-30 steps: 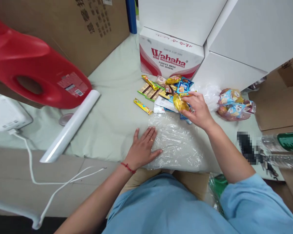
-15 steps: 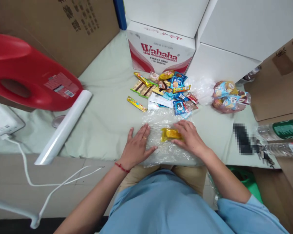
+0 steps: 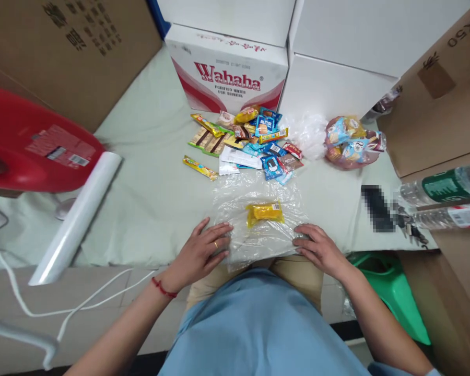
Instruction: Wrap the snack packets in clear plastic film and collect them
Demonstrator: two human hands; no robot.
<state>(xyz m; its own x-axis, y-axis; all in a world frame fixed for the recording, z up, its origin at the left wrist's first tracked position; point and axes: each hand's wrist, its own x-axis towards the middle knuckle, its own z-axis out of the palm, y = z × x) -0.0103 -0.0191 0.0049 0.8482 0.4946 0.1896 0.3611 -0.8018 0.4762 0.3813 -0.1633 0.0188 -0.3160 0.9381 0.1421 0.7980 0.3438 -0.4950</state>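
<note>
A sheet of clear plastic film [image 3: 241, 245] lies crinkled on the cloth at the front edge. On its middle rests a yellow-wrapped snack [image 3: 265, 212], touched by neither hand. My left hand [image 3: 203, 248], with a ring and a red bracelet, is palm down at the film's left edge, fingers stretched and apart. At the right edge, my right hand [image 3: 319, 248] has its fingers extended over the film's border. Behind the film lies a heap of packaged snacks [image 3: 243, 156] in yellow, blue, white and brown wrappers.
A Wahaba-style water carton lettered Wahaha [image 3: 227, 73] stands behind the heap. To the left are a film roll [image 3: 78, 214] and a red jug [image 3: 43, 141]. Rightward sit a bag of snacks [image 3: 354, 143], a blurred dark object [image 3: 378, 209], keys [image 3: 415, 232] and plastic bottles [image 3: 446, 185].
My right hand has let go of the yellow snack and moved right to the film's edge. My left hand has drawn back to the left edge. The view has shifted.
</note>
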